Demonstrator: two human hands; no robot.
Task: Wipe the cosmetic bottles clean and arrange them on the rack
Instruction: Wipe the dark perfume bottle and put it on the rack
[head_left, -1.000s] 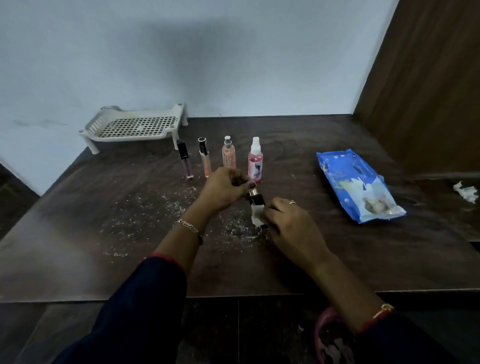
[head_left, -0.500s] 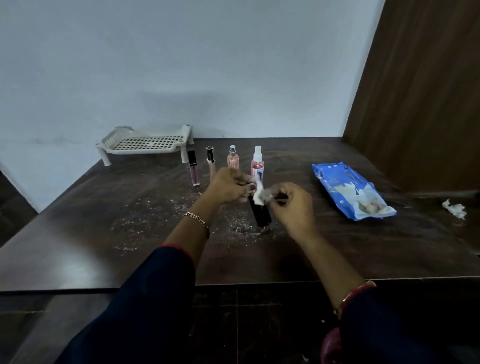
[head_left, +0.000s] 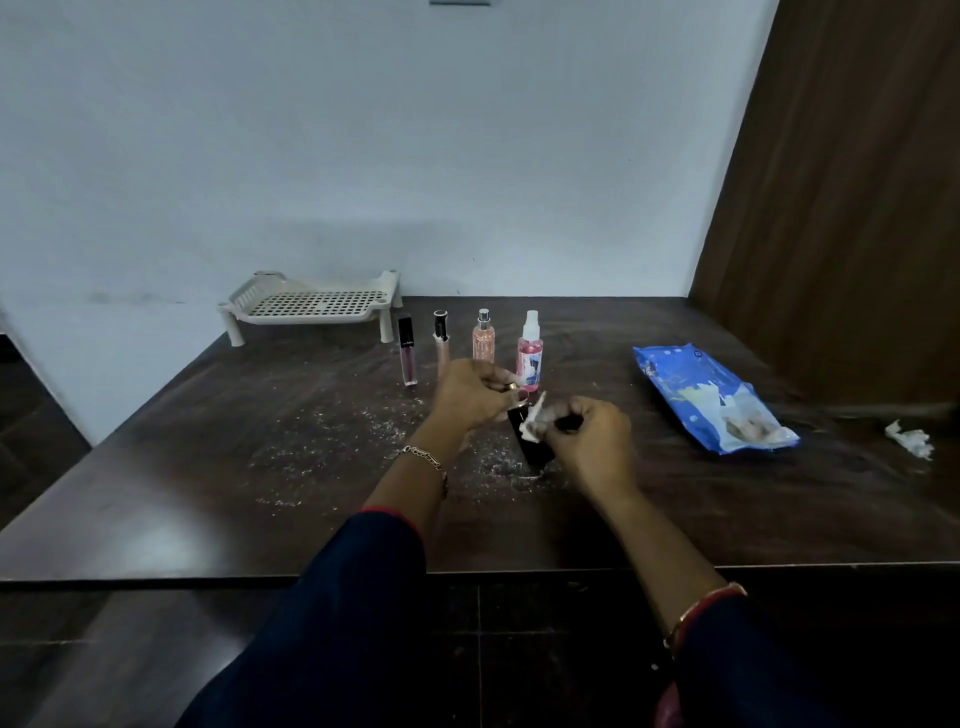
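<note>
A black cosmetic bottle (head_left: 532, 447) stands tilted on the dark table. My left hand (head_left: 470, 392) grips it at the top. My right hand (head_left: 592, 441) presses a small white wipe (head_left: 535, 418) against its upper side. Behind my hands stand a row of bottles: a dark-capped lip gloss (head_left: 407, 349), a peach tube with a black cap (head_left: 441, 340), a peach spray bottle (head_left: 483, 338) and a pink spray bottle (head_left: 531, 349). The white perforated rack (head_left: 311, 306) sits bare at the back left by the wall.
A blue wipes pack (head_left: 709, 397) lies open on the right. A crumpled used wipe (head_left: 911, 441) rests at the far right edge. White dust speckles the dark table (head_left: 208, 467) around my hands. A brown wooden panel (head_left: 841, 208) closes off the right side.
The black bottle has come upright from lying low under my hands, and the wipe has moved up to its upper part. The view has also tilted upward.
</note>
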